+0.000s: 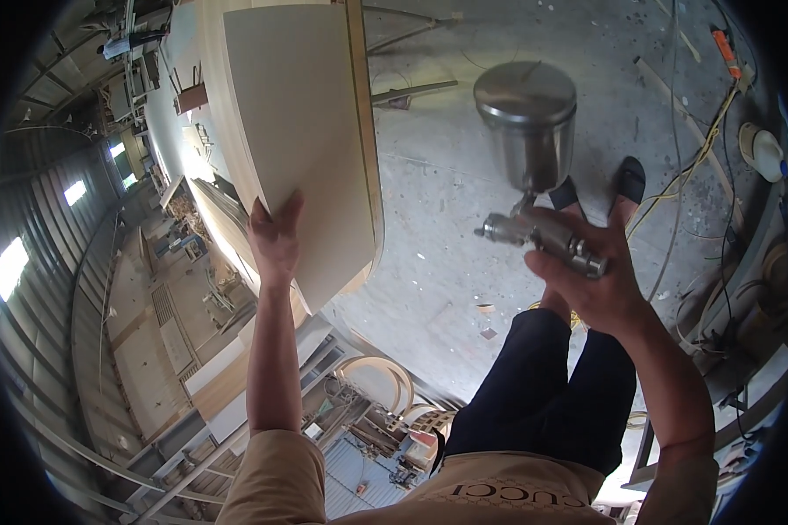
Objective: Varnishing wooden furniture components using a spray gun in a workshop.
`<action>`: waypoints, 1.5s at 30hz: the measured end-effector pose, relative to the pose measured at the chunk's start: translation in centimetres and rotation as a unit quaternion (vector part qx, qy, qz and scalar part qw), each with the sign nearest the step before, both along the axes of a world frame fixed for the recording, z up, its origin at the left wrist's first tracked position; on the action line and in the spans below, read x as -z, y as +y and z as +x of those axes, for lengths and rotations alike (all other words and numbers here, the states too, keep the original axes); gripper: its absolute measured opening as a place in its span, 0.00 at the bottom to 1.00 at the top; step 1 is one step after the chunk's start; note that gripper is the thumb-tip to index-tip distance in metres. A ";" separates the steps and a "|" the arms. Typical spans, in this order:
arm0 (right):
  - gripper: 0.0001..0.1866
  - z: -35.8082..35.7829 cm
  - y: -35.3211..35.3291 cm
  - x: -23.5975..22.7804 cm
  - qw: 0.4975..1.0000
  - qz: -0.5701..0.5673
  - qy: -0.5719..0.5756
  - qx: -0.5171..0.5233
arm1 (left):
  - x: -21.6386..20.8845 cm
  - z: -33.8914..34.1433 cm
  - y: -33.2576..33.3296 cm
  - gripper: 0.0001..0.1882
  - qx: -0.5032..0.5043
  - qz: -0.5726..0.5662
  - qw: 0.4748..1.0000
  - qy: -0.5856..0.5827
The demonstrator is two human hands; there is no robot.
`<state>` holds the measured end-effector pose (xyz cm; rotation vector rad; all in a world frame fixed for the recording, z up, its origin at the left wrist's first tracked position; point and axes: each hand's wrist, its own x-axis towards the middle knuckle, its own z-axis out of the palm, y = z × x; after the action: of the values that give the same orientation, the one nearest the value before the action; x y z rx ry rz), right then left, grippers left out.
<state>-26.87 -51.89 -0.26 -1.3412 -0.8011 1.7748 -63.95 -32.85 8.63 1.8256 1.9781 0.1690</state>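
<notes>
My left hand (274,238) grips the near edge of a large pale cream panel (302,131) and holds it tilted up off the stack beneath. My right hand (597,278) is closed around a metal spray gun (543,238) with a round steel cup (527,122) on top, its nozzle pointing left toward the panel. The gun hangs over the concrete floor, a short way right of the panel's wooden edge strip (365,131). My dark trousers and sandalled feet show below the gun.
Grey concrete floor (464,175) with yellow and black hoses and cables (692,166) at the right, a white container (762,150), loose wooden strips. Stacked boards and curved wooden frames (376,372) lie lower left; a metal-roofed workshop stretches away at the left.
</notes>
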 end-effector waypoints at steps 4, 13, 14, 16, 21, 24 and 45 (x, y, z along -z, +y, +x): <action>0.24 -0.1 -0.6 -0.4 0.998 -0.026 0.053 -0.018 | 0.2 0.1 0.1 0.17 0.012 0.000 1.000 0.012; 0.19 2.9 1.9 2.7 0.986 0.016 -0.032 0.160 | 2.5 -0.4 -1.4 0.17 0.055 -0.014 0.993 -0.108; 0.20 3.0 3.1 2.0 0.984 0.000 -0.018 0.178 | 1.1 1.3 -1.1 0.16 0.040 -0.016 0.998 -0.045; 0.21 3.1 4.8 2.2 0.978 0.042 -0.038 0.200 | 0.2 1.3 -0.9 0.19 0.012 -0.019 1.000 0.014; 0.22 2.2 4.6 2.6 0.984 0.048 -0.031 0.170 | -0.9 1.8 -1.0 0.21 -0.013 -0.010 0.998 0.056; 0.23 2.1 1.6 2.6 0.995 0.015 0.016 0.099 | -0.6 1.8 -0.9 0.21 -0.009 -0.011 0.997 0.071; 0.26 -5.5 -21.1 -5.5 0.980 -0.071 -0.063 0.173 | 1.8 -5.2 2.5 0.14 0.136 -0.014 0.963 -0.234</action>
<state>-32.35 -73.01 5.28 -1.5925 -0.4759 1.5056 -69.17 -30.38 6.84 1.8136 1.3882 0.4386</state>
